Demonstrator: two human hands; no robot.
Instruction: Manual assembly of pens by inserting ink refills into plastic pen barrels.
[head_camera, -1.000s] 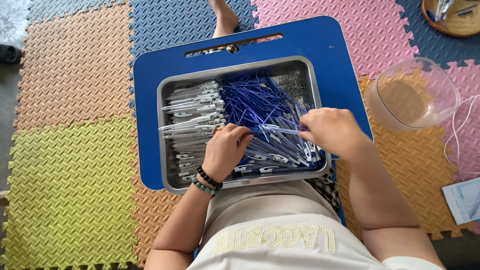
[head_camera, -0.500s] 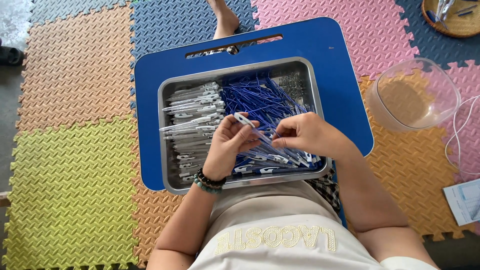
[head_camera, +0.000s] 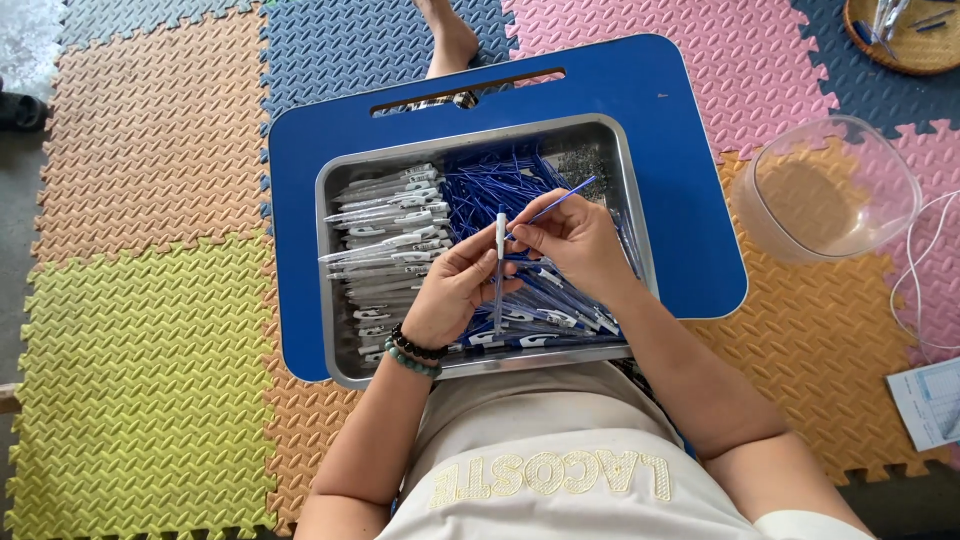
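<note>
Steel tray (head_camera: 335, 270) of pens around; left hand (head_camera: 455, 290) gripping barrel (head_camera: 500, 250), right hand (head_camera: 570, 235) gripping refill (head_camera: 562, 197).

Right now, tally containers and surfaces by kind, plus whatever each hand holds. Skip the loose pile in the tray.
Metal tray: 1
Blue lap board: 1
Clear bowl: 1
Woven basket: 1
Clear pen barrel, in left hand: 1
Blue refill, in right hand: 1
Total: 6

One head-worn camera looks steeply down, close over the metal tray (head_camera: 480, 368) and lap.
</note>
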